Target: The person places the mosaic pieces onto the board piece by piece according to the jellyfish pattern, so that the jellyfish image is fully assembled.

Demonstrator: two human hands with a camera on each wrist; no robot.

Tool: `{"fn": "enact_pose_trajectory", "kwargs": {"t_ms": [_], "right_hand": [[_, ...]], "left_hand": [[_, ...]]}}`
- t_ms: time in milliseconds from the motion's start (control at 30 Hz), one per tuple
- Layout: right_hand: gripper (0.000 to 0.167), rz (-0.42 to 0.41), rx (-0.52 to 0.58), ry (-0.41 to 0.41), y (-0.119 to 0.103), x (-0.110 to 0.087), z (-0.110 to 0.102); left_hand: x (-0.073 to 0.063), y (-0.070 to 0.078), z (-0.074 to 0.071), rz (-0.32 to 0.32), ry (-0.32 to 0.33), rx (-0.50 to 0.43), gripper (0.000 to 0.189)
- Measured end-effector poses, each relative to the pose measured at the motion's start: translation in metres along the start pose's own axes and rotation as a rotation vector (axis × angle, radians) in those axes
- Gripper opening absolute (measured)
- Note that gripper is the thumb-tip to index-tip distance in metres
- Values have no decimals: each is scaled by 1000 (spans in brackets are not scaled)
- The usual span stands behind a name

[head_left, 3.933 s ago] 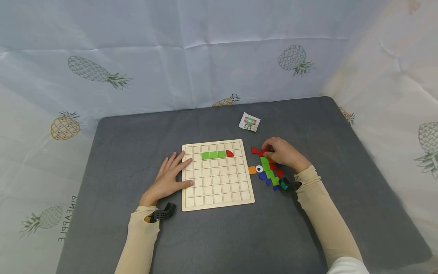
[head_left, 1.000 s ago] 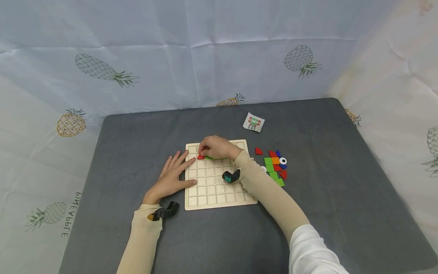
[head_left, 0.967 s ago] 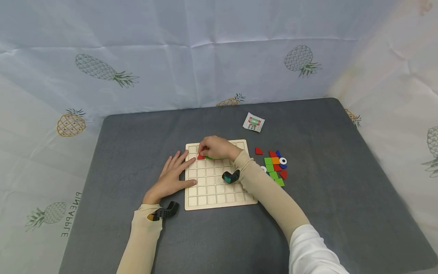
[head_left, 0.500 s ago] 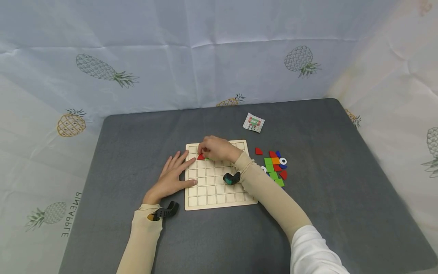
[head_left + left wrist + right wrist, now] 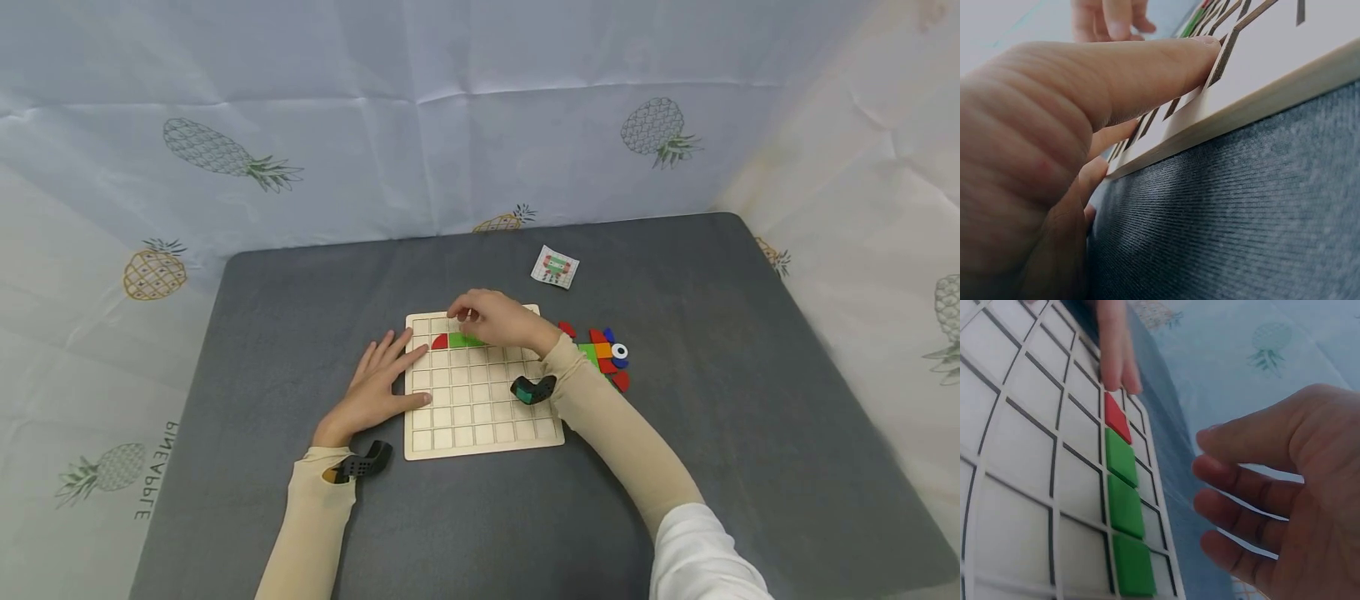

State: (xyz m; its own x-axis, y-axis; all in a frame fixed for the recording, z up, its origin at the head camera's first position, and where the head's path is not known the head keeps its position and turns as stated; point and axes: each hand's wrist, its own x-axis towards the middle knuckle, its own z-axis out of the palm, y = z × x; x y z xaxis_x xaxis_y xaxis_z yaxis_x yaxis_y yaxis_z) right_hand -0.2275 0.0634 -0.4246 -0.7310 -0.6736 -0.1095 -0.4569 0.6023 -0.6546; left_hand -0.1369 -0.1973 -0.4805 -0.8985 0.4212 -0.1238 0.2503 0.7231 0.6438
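A pale wooden grid board [image 5: 480,417] lies in front of me. My left hand [image 5: 371,392] rests on its left edge with fingers spread, and in the left wrist view the thumb [image 5: 1166,69] lies on the board. Along an upper row sit a red quarter-round piece [image 5: 440,342] and green squares [image 5: 459,340]; the right wrist view shows the red piece at one end and three green squares [image 5: 1126,506] in line. My right hand [image 5: 498,321] hovers over that row, fingers loosely bent, with nothing between them. It hides the row's right end in the head view.
Right of the board is a cluster of loose pieces, among them an orange square [image 5: 603,351], a white ring with a dark centre [image 5: 619,352] and a red piece [image 5: 621,382]. The right forearm partly covers them. A small pattern card [image 5: 555,267] lies behind the board.
My right hand went from the loose pieces to the board with a red piece, set it at the row's left end, let go, and has lifted rightward. The left hand stays put.
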Motion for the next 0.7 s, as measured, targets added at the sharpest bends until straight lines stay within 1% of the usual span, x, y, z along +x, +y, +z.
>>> {"fn": "enact_pose_trajectory", "kwargs": {"t_ms": [133,300,533,700], "right_hand": [[29,-37,67,31,5,-16,-10],[28,-27,104,65,9,-39,-24],[29,18,89,105,16,-74,-47],[30,59,43,128,26,-93,-62]], "left_hand": [[0,-1,-1,-6,-2,1,83],[0,-2,-1,-6,2,6,84],[1,0,-1,7,2,1,83],[0,0,0,12,6,-3,83]]}}
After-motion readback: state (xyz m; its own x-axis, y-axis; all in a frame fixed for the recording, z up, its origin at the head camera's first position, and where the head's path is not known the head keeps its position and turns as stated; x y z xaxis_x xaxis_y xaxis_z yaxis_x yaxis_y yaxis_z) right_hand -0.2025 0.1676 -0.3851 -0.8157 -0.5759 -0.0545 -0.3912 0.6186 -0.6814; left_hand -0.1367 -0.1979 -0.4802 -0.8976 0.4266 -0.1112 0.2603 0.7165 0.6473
